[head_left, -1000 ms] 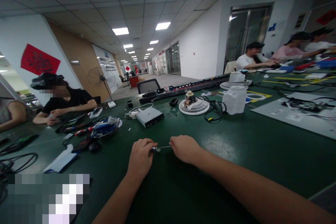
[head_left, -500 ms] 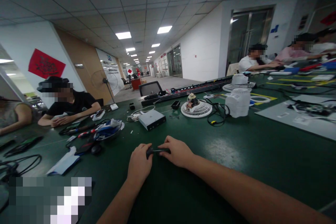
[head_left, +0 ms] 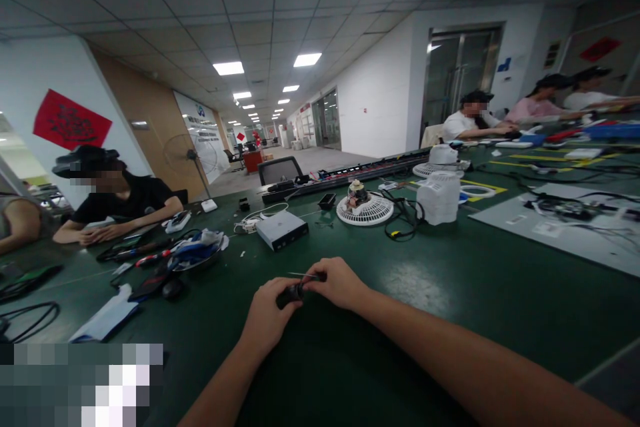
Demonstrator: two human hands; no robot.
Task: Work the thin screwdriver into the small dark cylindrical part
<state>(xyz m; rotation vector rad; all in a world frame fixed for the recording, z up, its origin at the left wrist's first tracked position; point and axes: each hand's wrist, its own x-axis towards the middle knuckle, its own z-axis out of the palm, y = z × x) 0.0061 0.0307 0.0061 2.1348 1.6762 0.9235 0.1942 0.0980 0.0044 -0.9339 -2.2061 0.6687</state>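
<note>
My left hand (head_left: 267,312) is closed around a thick black piece (head_left: 289,295) that looks like a screwdriver handle. Close beside it, my right hand (head_left: 337,283) pinches a thin metal shaft (head_left: 300,274) with a dark end; it looks like a small screwdriver, its thin part pointing left above the black piece. The fingertips of both hands nearly meet over the green table, and the fingers partly cover what they hold. Beyond them lies a grey optical disc drive (head_left: 283,229).
Past the drive are a white fan grille with its motor (head_left: 365,207), a white housing (head_left: 439,197) and a black cable (head_left: 403,230). To the left lie a bowl with blue cloth (head_left: 197,250) and a blue-white sheet (head_left: 105,317). At right is a grey panel (head_left: 500,217). Several people sit around.
The metal shaft spanned both hands earlier; now it sits apart from the black piece, in my right hand, pointing left. The view has shifted slightly to the right.
</note>
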